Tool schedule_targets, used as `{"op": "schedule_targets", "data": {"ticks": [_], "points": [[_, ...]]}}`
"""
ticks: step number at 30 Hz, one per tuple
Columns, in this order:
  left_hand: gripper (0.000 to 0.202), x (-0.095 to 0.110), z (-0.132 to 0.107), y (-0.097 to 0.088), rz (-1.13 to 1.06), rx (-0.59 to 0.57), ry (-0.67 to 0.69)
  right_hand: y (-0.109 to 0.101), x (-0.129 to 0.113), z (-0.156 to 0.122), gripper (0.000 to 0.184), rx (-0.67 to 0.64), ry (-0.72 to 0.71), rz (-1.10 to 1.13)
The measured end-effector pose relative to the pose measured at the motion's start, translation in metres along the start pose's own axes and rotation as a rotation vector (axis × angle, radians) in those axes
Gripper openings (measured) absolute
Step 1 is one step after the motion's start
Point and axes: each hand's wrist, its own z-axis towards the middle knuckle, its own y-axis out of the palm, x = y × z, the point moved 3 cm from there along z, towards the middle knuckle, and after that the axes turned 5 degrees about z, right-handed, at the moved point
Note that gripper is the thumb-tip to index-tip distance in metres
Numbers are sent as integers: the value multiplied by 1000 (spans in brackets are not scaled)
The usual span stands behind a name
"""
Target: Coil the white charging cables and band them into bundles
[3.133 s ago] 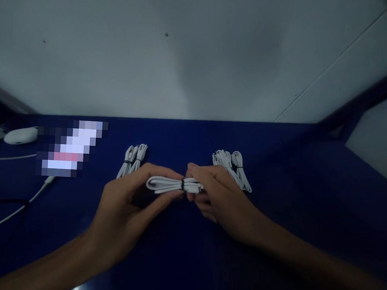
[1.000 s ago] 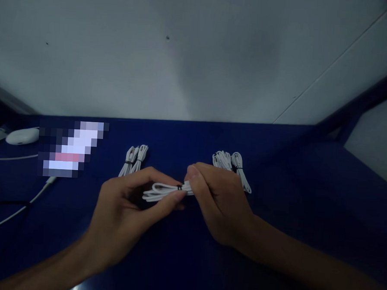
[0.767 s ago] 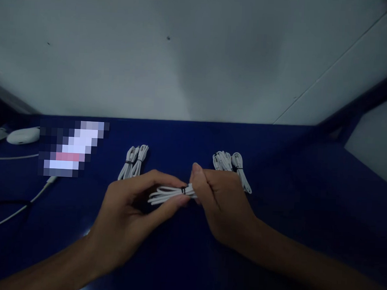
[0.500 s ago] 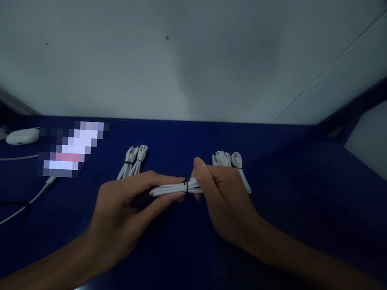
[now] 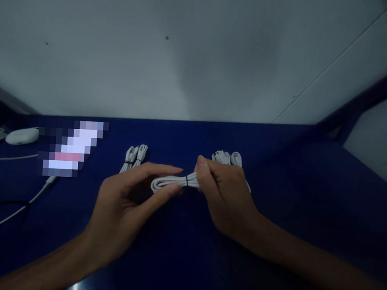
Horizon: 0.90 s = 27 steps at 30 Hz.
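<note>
A coiled white cable [image 5: 168, 181], bound at its middle by a thin black tie [image 5: 187, 181], is held above the blue table between both hands. My right hand [image 5: 226, 192] pinches its right end, which the fingers hide. On the left loop lies the thumb of my left hand [image 5: 122, 206]; the index finger stretches out behind the coil, slightly apart from it. The left hand's grip looks loose, and its other fingers are mostly hidden. Beyond the left hand lie two tied white cables [image 5: 134, 155]. Several more coiled cables [image 5: 225, 157] lie behind the right hand, partly covered.
At the left, a blurred-out bright screen [image 5: 73, 149] lies on the blue table [image 5: 181, 138], with a white cord [image 5: 40, 193] running from it. A white rounded case [image 5: 22, 136] sits beside it. A pale grey panel [image 5: 191, 67] rises along the table's back edge.
The held cable has turned so its left loop shows wider. My left index finger has lifted away from the tie, and the left thumb has shifted slightly left and up.
</note>
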Motion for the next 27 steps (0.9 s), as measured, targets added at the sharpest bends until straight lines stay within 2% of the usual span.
{"op": "schedule_targets", "data": {"ticks": [4, 7, 17, 27], "points": [[26, 2, 0, 1, 189, 4, 219, 2, 2, -2, 52, -24, -29, 7], [25, 3, -2, 1, 228, 19, 278, 2, 1, -4, 51, -25, -47, 10], [24, 4, -3, 2, 232, 30, 241, 6, -3, -6, 50, -40, -16, 66], [21, 10, -4, 3, 41, 43, 50, 8, -8, -11, 43, 42, -127, 0]]}}
